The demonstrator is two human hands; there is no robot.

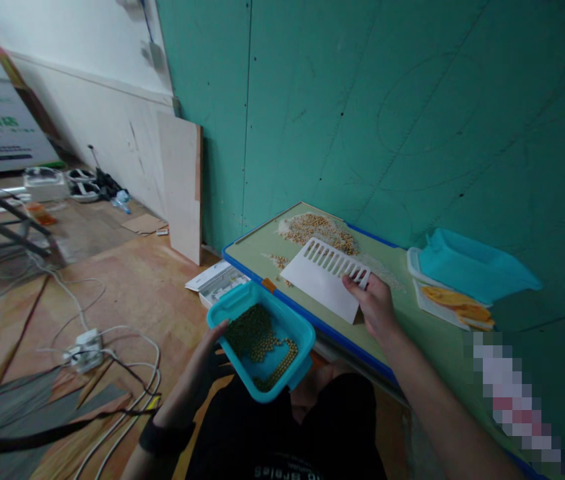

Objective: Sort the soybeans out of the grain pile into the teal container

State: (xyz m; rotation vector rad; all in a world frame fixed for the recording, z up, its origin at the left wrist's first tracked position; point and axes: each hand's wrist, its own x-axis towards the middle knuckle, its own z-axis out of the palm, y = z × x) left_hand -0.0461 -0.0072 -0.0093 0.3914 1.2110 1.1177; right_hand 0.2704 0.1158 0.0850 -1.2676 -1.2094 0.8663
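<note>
My left hand (207, 357) grips the left side of a turquoise plastic tub (292, 319), thumb over the rim. Small dark green beans (250, 327) and larger pale yellow beans (282, 363) lie inside the tub, which is held above my lap at the table's front edge. In my right hand (378, 307), a white slotted scraper (320, 288) is pinched at its right end, over the table. Behind the scraper, tan beans mixed with white grains form a spread-out pile (315, 230). A smaller cluster of beans (280, 261) lies left of the scraper.
The blue-edged table (257, 250) stands against a green wall (287, 120). At its right are a turquoise bin (477, 267) and a yellow cloth (457, 300). A white box (222, 283) sits beyond the tub. Cables and a power strip (85, 350) lie on the floor at left.
</note>
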